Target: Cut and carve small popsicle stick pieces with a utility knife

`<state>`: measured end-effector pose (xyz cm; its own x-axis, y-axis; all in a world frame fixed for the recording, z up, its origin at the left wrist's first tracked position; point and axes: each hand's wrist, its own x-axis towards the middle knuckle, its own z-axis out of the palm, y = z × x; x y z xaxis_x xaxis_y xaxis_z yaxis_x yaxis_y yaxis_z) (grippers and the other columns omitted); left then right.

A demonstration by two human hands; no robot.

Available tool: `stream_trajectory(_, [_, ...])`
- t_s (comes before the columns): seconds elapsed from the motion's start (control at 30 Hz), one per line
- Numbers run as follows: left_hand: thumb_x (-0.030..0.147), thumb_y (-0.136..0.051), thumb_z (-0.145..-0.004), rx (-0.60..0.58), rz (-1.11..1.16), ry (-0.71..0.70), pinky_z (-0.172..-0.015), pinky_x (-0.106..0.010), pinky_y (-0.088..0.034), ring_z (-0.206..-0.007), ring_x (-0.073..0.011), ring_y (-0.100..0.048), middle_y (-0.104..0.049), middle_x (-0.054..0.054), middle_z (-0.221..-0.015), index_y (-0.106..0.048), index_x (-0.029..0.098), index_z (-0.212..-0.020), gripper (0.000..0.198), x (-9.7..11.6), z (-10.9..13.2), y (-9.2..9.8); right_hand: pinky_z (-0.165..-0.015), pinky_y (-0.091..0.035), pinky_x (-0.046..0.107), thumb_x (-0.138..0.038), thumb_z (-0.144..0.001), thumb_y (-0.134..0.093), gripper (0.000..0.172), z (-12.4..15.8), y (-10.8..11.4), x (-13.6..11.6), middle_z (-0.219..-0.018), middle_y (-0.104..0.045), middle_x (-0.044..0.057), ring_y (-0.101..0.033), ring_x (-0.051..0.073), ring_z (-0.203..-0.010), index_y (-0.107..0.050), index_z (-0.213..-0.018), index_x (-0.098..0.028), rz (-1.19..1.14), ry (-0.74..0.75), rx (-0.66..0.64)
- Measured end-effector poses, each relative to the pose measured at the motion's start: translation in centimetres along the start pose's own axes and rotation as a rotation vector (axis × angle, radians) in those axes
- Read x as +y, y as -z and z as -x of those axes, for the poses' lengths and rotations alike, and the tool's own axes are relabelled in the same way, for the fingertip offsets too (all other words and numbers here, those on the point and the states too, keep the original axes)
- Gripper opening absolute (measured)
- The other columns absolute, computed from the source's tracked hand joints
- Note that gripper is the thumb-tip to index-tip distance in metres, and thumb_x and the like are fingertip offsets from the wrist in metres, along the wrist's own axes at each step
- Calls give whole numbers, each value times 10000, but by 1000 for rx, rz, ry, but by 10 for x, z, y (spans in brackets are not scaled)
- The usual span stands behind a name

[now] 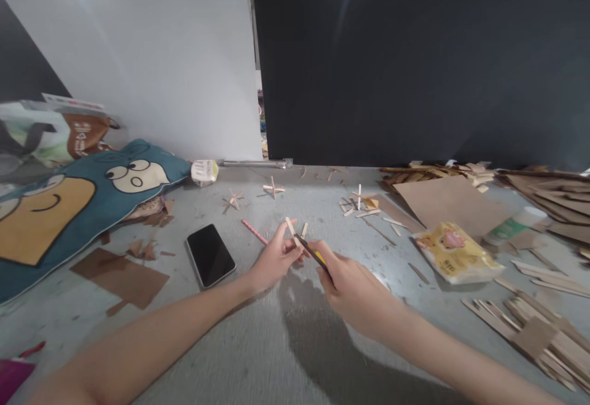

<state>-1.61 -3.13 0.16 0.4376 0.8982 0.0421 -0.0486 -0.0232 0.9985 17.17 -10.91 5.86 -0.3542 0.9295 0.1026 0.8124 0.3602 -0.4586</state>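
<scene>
My left hand (276,252) is closed on a pale wooden craft stick (290,227), pinched between thumb and fingers. A second short stick (305,229) sticks up just beside it; whether the two are joined I cannot tell. My right hand (350,288) grips a black and yellow utility knife (319,257), its front end touching or very near the stick at my left fingertips. Behind my left hand lies a pink striped stick or straw (253,231). Small star-shaped pieces of crossed sticks (273,188) stand farther back on the grey table (249,343).
A phone (211,256) lies left of my hands, near brown cardboard (120,275) and a blue cartoon cushion (138,174). To the right are a yellow tissue pack (454,254), a glue bottle (516,225) and bundled sticks (534,337). Upright panels (415,67) close off the back.
</scene>
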Motion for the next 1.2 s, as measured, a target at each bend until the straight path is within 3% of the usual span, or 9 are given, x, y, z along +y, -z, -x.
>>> stream_trajectory(0.1, [504,-717,-908,27,-27,9,-605,-234,-448,-709,-157,-679,-692,4,-796,-386,211,-1406,666,2,1,1,-519,-239,265,-184,-1003,-352,428,-2,-5,2,-903,-766,97,-648,179,-598,-516,-1397,-203,-23,6,39])
stream_trajectory(0.2, [510,-669,-935,28,-65,20,-524,-208,-398,-653,-158,-675,-688,15,-749,-392,227,-1348,572,2,2,2,-497,-233,262,-227,-1036,-343,418,-3,-11,3,-837,-783,75,-654,174,-554,-552,-1399,-220,-43,-8,26])
stream_trajectory(0.37, [527,-611,-970,1,-87,-14,-599,-259,-487,-590,-154,-668,-670,40,-673,-381,219,-1267,485,0,2,3,-488,-207,268,-234,-1040,-334,433,-3,-17,3,-790,-786,67,-652,171,-520,-586,-1392,-224,62,-28,80])
stream_trajectory(0.53, [514,-578,-999,-12,-134,-56,-675,-304,-535,-637,-165,-694,-692,15,-705,-360,188,-1385,550,-2,1,2,-496,-221,266,-240,-1043,-315,480,-2,-19,5,-862,-782,90,-637,168,-520,-580,-1443,-218,143,-12,114])
stream_trajectory(0.77, [484,-499,-1039,-3,-177,-29,-464,-210,-408,-509,-152,-656,-643,45,-623,-290,187,-1525,606,1,2,0,-508,-294,261,-228,-1026,-331,483,-3,-22,6,-904,-781,103,-652,175,-554,-584,-1438,-215,86,-13,147])
stream_trajectory(0.9, [457,-486,-1046,-9,-142,-8,-419,-191,-378,-456,-132,-634,-675,29,-698,-241,214,-1553,614,1,4,-1,-524,-301,268,-225,-1029,-308,491,-3,-23,4,-1002,-797,124,-672,185,-579,-552,-1454,-212,23,-16,139])
stream_trajectory(1.07, [421,-527,-1022,8,-116,-3,-465,-200,-437,-442,-97,-581,-623,65,-700,-273,235,-1528,596,2,6,-3,-515,-290,251,-234,-1023,-301,446,-2,-26,-3,-777,-744,79,-643,197,-544,-534,-1400,-180,-113,-66,78])
stream_trajectory(1.2, [323,-491,-1010,24,-200,-13,-442,-199,-400,-406,-93,-511,-562,95,-647,-300,221,-1490,526,3,5,-4,-515,-279,240,-198,-1011,-320,421,-2,-29,-8,-667,-668,31,-606,186,-512,-510,-1386,-172,-176,-88,52])
